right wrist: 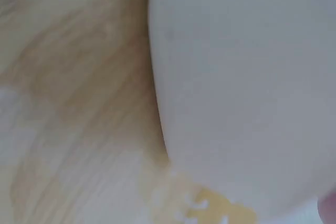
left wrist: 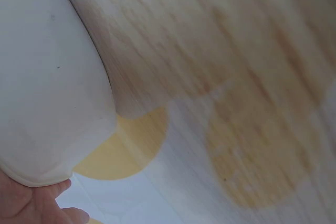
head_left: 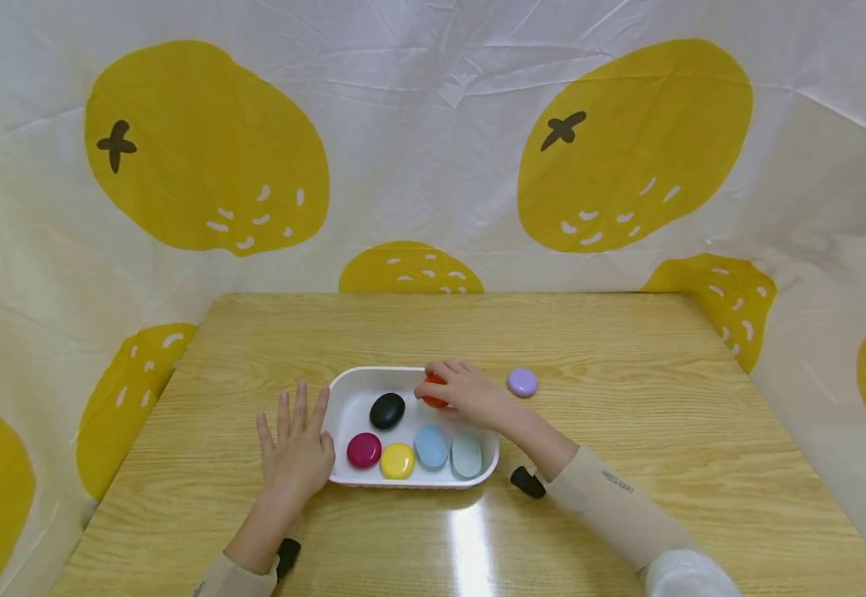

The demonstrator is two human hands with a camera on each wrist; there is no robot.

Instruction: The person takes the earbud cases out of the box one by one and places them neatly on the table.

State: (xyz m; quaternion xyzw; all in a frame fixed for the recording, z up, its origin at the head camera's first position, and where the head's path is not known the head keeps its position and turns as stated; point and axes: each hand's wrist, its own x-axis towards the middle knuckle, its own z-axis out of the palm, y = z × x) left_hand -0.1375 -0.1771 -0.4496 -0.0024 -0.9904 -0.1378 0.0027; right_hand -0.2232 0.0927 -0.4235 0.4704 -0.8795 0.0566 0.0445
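A white tray (head_left: 339, 390) with rounded corners stands on the wooden table. My left hand (head_left: 299, 456) is at its left end, fingers spread and straight, the thumb side against the rim. My right hand (head_left: 470, 394) reaches over the back right corner and grips a glossy orange-red pebble (head_left: 435, 401), partly covered by the fingers. Inside the tray lie a black pebble (head_left: 386, 411), a crimson one (head_left: 363, 450), a yellow pebble (head_left: 397, 461), a blue pebble (head_left: 430, 448) and a pale grey-green pebble (head_left: 466, 457). Both wrist views mostly show the tray's outer wall (left wrist: 47, 77).
A lilac pebble (head_left: 523, 382) lies on the table (head_left: 612, 373) to the right of the tray, beyond my right forearm. Behind and beside the table hangs a white cloth (head_left: 418, 166) printed with big yellow fruit.
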